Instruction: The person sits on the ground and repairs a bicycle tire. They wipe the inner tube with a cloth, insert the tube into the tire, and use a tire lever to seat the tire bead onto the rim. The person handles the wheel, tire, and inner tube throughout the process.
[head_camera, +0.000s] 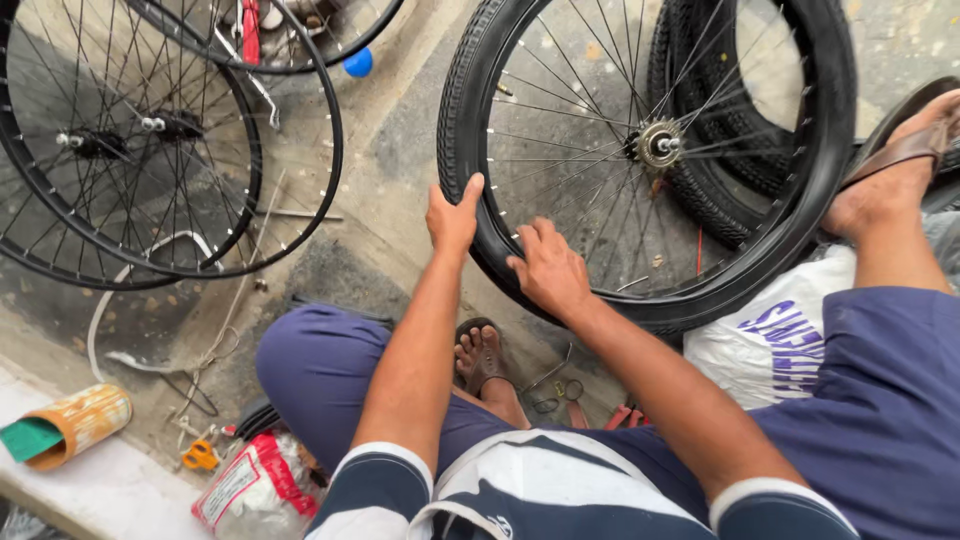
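Grey concrete floor (400, 130), stained and cracked, served as the work surface, with a pale raised ledge (110, 490) at lower left.

Item 1: bicycle wheel (650, 150) with black tyre fitted, lying just ahead of the seated person's knees, hub and spokes exposed; a loose tyre (720, 160) lay under it.
Item 2: left hand (452, 215), fingers spread, palm pressed on the tyre's outer edge at its near left side.
Item 3: right hand (548, 270), fingers curled over the tyre's tread beside the left, gripping the rubber at the rim.
Item 4: two bare black rims (130, 150), overlapping, at upper left, well apart from the hands.
Item 5: orange-and-cream can (75, 425) lying on its side on the ledge, a green sheet in its mouth.
Item 6: clear plastic packet (255, 485) with red-and-white label, near the left knee.
Item 7: white bag (770, 345) with purple lettering, under the right thigh.
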